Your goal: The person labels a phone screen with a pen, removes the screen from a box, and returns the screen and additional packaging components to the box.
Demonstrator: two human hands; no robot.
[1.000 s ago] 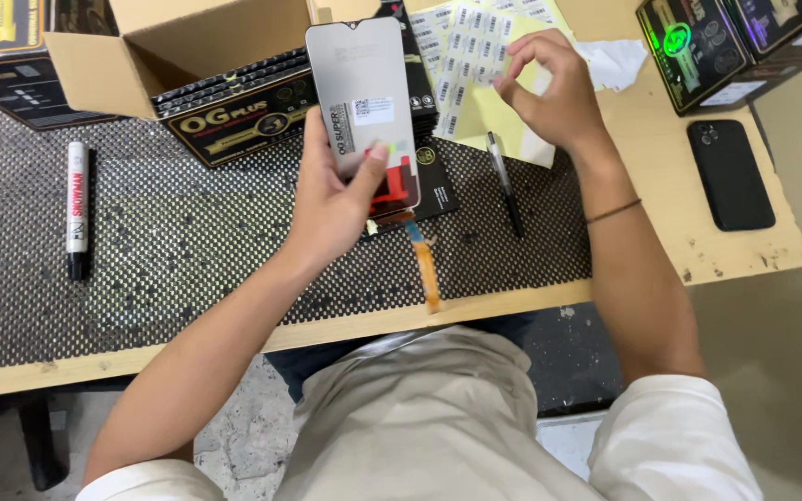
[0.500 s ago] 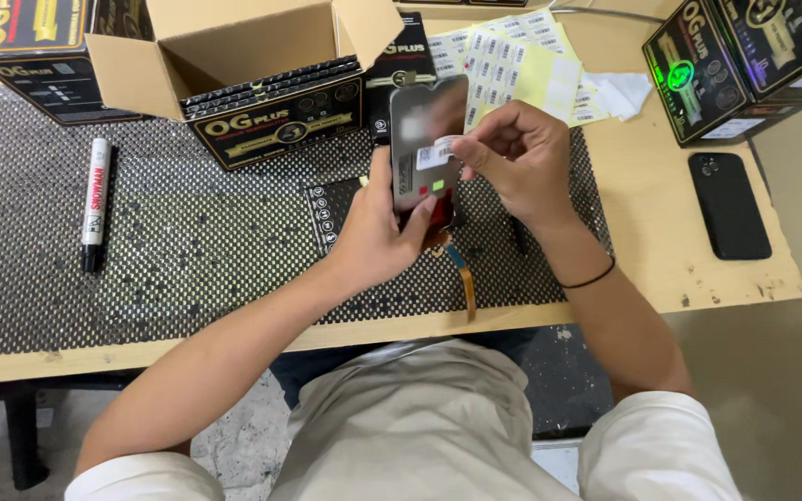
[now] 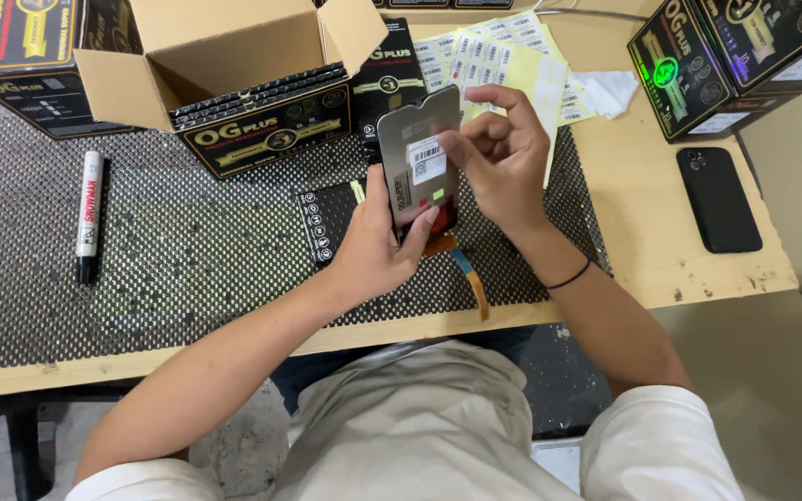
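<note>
A white marker [image 3: 89, 216] lies on the dotted mat [image 3: 187, 269]. Beside it an open cardboard box [image 3: 225, 65] holds stacked black cartons. The left hand [image 3: 378, 250] grips a grey phone screen panel [image 3: 418, 162] upright above the mat; the right hand [image 3: 503, 158] pinches its label. Sticker sheets [image 3: 503, 65] lie behind, a black phone [image 3: 718, 198] far right.
</note>
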